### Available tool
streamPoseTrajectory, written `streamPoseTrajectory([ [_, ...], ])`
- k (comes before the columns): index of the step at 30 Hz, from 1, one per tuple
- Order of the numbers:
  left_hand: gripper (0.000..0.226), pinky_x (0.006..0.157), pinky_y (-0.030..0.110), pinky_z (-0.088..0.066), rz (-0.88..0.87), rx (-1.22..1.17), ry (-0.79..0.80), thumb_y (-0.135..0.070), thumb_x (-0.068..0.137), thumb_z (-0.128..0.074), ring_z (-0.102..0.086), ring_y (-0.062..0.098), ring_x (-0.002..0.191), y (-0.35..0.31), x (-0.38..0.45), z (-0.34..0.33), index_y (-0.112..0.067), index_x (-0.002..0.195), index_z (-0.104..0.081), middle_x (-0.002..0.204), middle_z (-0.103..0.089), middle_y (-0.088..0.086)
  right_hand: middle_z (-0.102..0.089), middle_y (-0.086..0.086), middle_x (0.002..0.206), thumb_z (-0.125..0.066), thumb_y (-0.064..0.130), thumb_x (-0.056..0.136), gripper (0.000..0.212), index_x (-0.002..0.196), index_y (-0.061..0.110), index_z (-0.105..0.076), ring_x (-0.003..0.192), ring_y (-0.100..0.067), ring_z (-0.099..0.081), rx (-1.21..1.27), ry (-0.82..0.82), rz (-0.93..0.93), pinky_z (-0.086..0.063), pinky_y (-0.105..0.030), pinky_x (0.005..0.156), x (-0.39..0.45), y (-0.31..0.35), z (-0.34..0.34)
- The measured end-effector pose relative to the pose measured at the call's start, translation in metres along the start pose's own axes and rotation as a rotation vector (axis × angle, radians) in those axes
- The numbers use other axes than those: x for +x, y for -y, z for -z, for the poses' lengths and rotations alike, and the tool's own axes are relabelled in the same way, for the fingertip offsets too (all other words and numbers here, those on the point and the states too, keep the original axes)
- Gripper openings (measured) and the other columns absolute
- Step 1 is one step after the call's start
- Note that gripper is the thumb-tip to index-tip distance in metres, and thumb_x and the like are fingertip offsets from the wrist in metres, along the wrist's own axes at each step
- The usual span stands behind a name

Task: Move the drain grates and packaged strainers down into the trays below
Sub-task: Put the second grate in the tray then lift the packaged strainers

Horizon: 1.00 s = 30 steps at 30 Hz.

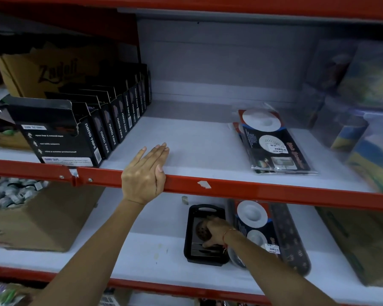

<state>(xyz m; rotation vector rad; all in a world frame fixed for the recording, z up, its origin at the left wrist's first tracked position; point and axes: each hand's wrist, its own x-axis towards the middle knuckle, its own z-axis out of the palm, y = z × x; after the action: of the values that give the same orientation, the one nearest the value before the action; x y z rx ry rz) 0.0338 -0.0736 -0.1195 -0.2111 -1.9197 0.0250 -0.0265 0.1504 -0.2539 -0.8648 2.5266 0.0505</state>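
Below, the right hand grips a round drain grate over the black tray; the left hand lies flat, fingers extended, on the red shelf edge.

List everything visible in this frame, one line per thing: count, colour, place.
Packaged strainers: small stack, count unclear, red-and-black card, upper shelf right.
Packaged strainer: at least one, same card, lower shelf beside tray.
Tray: one, black, lower shelf centre.
Drain grate: one round, dark, perforated, in tray.
Long dark tray: one, right of the lower strainer pack.
Nano tape boxes: a row, black, upper shelf left.
Cardboard boxes: several, brown, both shelves.
Shelf rail: red, across the middle.
Left hand: flat, open, on upper shelf edge.
Right hand: in tray, fingers on the grate.
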Motion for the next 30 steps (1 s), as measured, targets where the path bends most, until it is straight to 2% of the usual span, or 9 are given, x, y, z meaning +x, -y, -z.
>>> streamPoseTrajectory([
  [2,0.048,0.100,0.039,-0.050,0.006,-0.011,-0.006,-0.015,0.097,-0.026,-0.067,0.019,0.111,-0.002,0.000,0.002,-0.005,0.117,-0.069,0.120,-0.069,0.009,-0.037,-0.016,0.148,-0.066,0.038,0.082,0.058,0.131,0.013,-0.048,0.131,-0.034,-0.040,0.024,-0.061,0.047,-0.039,-0.040,0.106,-0.014,0.006,0.006],
  [8,0.041,0.097,0.038,-0.051,0.095,-0.064,0.065,-0.016,0.095,-0.037,-0.071,0.018,0.100,-0.005,0.001,0.009,-0.008,0.102,-0.076,0.107,-0.075,0.005,-0.065,0.002,0.124,-0.060,0.034,0.087,0.035,0.119,0.021,-0.062,0.106,-0.013,-0.063,0.181,-0.429,0.258,-0.052,-0.032,0.092,-0.097,0.019,0.051],
  [11,0.044,0.073,0.033,-0.057,0.370,-0.160,0.281,-0.040,0.090,-0.041,-0.074,0.024,0.075,-0.020,0.018,0.027,-0.017,0.092,-0.079,0.082,-0.079,0.002,-0.071,0.007,0.110,-0.065,0.031,0.086,0.027,0.111,0.021,-0.068,0.089,0.015,-0.060,0.355,-0.614,0.321,-0.048,-0.006,0.084,-0.151,0.022,0.087],
  [14,0.054,0.069,0.037,-0.057,0.668,-0.362,0.403,-0.053,0.087,-0.037,-0.069,0.024,0.072,-0.035,0.048,0.029,-0.016,0.090,-0.076,0.077,-0.075,0.003,-0.075,0.005,0.098,-0.069,0.019,0.085,0.017,0.101,0.016,-0.073,0.086,0.004,-0.068,0.569,-0.786,0.362,-0.054,-0.012,0.081,-0.186,0.007,0.130],
  [18,0.020,0.080,0.034,-0.058,0.974,-0.915,0.451,-0.016,0.091,-0.054,-0.071,0.020,0.079,-0.069,0.105,0.006,-0.008,0.094,-0.073,0.099,-0.075,0.012,-0.075,0.000,0.089,-0.070,0.011,0.084,0.013,0.095,0.009,-0.075,0.076,0.001,-0.068,0.741,-1.016,0.228,-0.053,-0.010,0.075,-0.188,-0.047,0.194],
  [21,0.018,0.061,0.020,-0.060,1.253,-1.212,0.680,-0.004,0.090,-0.061,-0.071,0.016,0.070,-0.097,0.140,-0.019,0.003,0.105,-0.067,0.100,-0.071,0.016,-0.071,-0.005,0.084,-0.067,0.010,0.084,0.011,0.088,0.004,-0.075,0.068,-0.003,-0.063,0.857,-1.200,-0.064,-0.045,0.000,0.066,-0.161,-0.111,0.229],
  [24,0.008,0.066,0.026,-0.062,1.328,-1.126,0.747,-0.005,0.087,-0.066,-0.067,0.020,0.069,-0.115,0.157,-0.054,0.002,0.091,-0.067,0.094,-0.070,0.019,-0.067,-0.004,0.064,-0.058,0.020,0.088,0.024,0.065,0.017,-0.064,0.058,-0.012,-0.058,0.991,-1.066,-0.506,-0.046,-0.018,0.051,-0.130,-0.181,0.236],
  [26,0.013,0.075,0.033,-0.061,1.337,-1.053,0.726,-0.010,0.087,-0.068,-0.063,0.019,0.064,-0.126,0.161,-0.074,-0.001,0.080,-0.064,0.092,-0.068,0.019,-0.063,0.002,0.045,-0.054,0.017,0.092,0.023,0.069,0.019,-0.052,0.042,-0.006,-0.055,1.199,-0.881,-0.548,-0.044,-0.017,0.038,-0.116,-0.208,0.226],
  [30,0.022,0.058,0.023,-0.057,1.308,-1.064,0.771,-0.011,0.085,-0.071,-0.063,0.018,0.066,-0.146,0.167,-0.098,0.004,0.099,-0.061,0.097,-0.064,0.020,-0.070,-0.013,0.095,-0.072,0.018,0.081,0.029,0.100,-0.002,-0.066,0.079,-0.026,-0.066,1.328,-0.746,-0.405,-0.054,-0.036,0.080,-0.107,-0.212,0.216],
])
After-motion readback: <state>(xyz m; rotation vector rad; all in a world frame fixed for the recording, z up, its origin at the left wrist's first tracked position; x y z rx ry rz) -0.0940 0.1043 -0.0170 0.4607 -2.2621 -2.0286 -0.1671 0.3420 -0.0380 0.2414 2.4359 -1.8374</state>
